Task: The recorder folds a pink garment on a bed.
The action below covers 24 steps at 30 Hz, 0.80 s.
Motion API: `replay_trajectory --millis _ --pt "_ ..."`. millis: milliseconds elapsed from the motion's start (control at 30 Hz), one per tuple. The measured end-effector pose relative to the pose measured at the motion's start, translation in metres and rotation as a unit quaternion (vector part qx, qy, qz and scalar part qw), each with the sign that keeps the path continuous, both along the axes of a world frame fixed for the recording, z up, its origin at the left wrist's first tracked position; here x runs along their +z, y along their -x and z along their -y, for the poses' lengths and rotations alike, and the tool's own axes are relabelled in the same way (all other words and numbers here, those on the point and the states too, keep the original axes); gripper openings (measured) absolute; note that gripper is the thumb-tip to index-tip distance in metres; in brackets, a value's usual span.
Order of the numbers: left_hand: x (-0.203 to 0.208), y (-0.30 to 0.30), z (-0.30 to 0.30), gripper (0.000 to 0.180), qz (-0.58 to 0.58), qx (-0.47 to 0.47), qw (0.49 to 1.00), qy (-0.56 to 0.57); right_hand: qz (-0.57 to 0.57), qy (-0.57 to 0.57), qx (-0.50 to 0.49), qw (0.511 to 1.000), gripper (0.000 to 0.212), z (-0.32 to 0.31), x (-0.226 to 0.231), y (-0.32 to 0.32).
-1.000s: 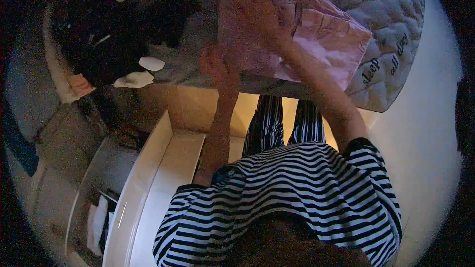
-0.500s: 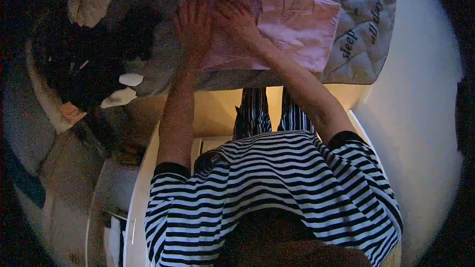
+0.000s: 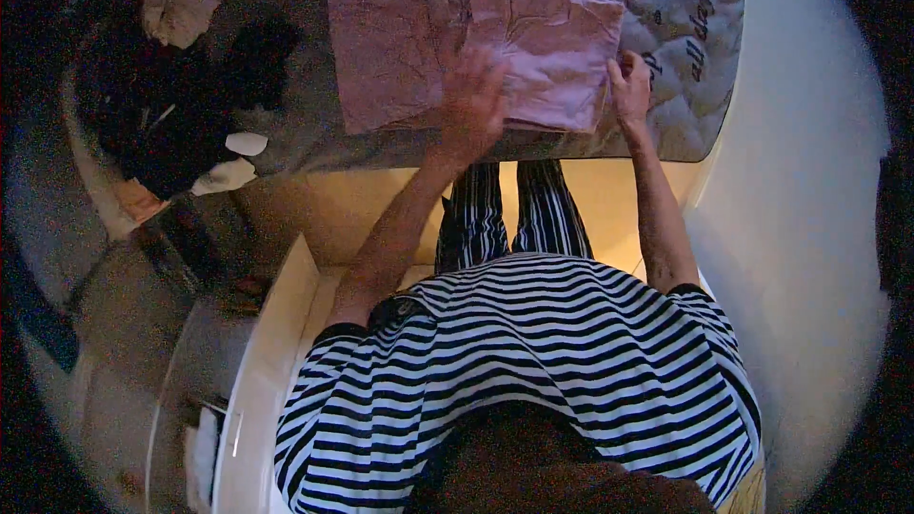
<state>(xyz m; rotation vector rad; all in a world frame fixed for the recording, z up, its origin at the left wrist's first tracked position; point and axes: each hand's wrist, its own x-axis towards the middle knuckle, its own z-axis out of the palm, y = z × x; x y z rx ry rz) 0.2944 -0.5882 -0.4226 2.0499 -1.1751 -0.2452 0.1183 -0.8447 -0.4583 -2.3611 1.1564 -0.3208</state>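
A pink garment [image 3: 390, 67], folded into a wide flat shape, lies on a grey quilted bed cover [image 3: 681, 114]. Its exact kind I cannot make out. My left hand [image 3: 476, 100] is over the middle of the garment's near half, blurred by motion, fingers stretched out and holding nothing; whether it touches the cloth is unclear. At the garment's right edge, my right hand [image 3: 630, 90] has thumb and fingers closed on the border of the cloth.
Dark clothes [image 3: 143, 124] are heaped at the left, beside a beige bundle [image 3: 179, 5]. White pieces [image 3: 226, 177] and an orange-brown cloth [image 3: 139, 200] lie near them. An open drawer [image 3: 262, 362] juts out at lower left. A pale surface [image 3: 804, 190] borders the bed at right.
Both hands have left the garment's left half and moved right. My right hand has taken hold of the right edge; my left has come toward the middle. The garment looks flatter on its left.
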Motion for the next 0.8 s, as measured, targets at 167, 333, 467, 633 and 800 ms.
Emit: replay_trajectory --millis 167,333,467,633,800 --pt "-0.023 -0.016 0.004 0.058 -0.01 0.113 0.988 -0.103 -0.047 -0.173 -0.025 0.984 0.05 -0.033 -0.013 -0.013" --pt "-0.052 -0.02 -0.021 0.063 0.007 0.113 0.969 -0.221 -0.11 -0.182 0.035 0.976 0.045 -0.055 -0.027 -0.015" --pt "-0.058 -0.018 -0.03 0.073 -0.029 0.155 0.97 -0.188 -0.069 -0.282 -0.008 0.957 0.037 -0.061 -0.036 -0.002" --pt "-0.069 -0.018 -0.028 0.083 -0.091 0.242 0.95 -0.177 -0.135 -0.24 0.035 0.961 0.027 -0.064 -0.024 -0.006" --pt "-0.079 -0.028 -0.033 0.066 -0.259 0.258 0.905 -0.216 -0.006 -0.119 0.005 0.993 0.031 -0.11 0.021 -0.053"
